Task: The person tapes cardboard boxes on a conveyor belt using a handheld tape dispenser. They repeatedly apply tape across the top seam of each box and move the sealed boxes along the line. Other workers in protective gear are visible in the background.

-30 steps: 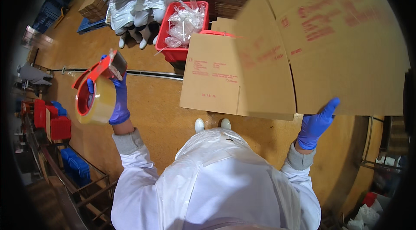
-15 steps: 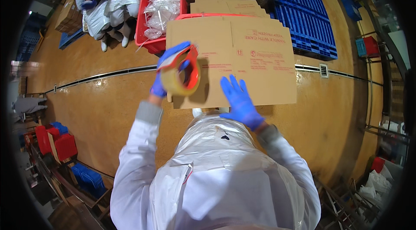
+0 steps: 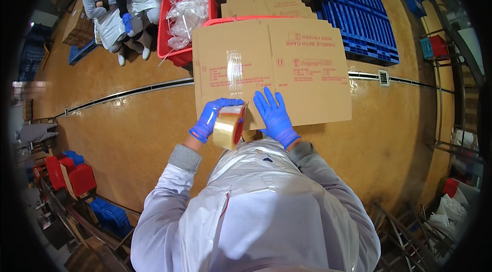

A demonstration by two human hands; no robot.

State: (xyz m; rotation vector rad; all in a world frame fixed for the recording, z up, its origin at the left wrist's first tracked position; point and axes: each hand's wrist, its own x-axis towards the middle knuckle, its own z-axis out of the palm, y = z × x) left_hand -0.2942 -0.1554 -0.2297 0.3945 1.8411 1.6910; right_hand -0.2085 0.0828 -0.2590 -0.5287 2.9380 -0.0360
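A flat brown cardboard carton (image 3: 312,95) with red print lies in front of me. My left hand (image 3: 207,121), in a blue glove, is closed round a red tape dispenser (image 3: 240,126) with a wide roll of clear, yellowish packing tape (image 3: 225,132). The dispenser sits at the carton's near edge. From its front, a shiny strip of tape (image 3: 234,72) runs away from me over the cardboard. To the right of the dispenser my right hand (image 3: 275,121), also blue-gloved, rests open with fingers stretched out on the carton's near part.
Beyond the carton are more cardboard (image 3: 266,5) and a red crate (image 3: 163,34) with crumpled clear plastic. Blue pallets (image 3: 359,16) are stacked at the far right. Two people in white (image 3: 123,11) are at the far left. A drain channel (image 3: 138,87) crosses the brown floor.
My left hand has brought the tape dispenser down and toward me to the near edge. A strip of tape now shows on the carton. My right hand has shifted slightly left.
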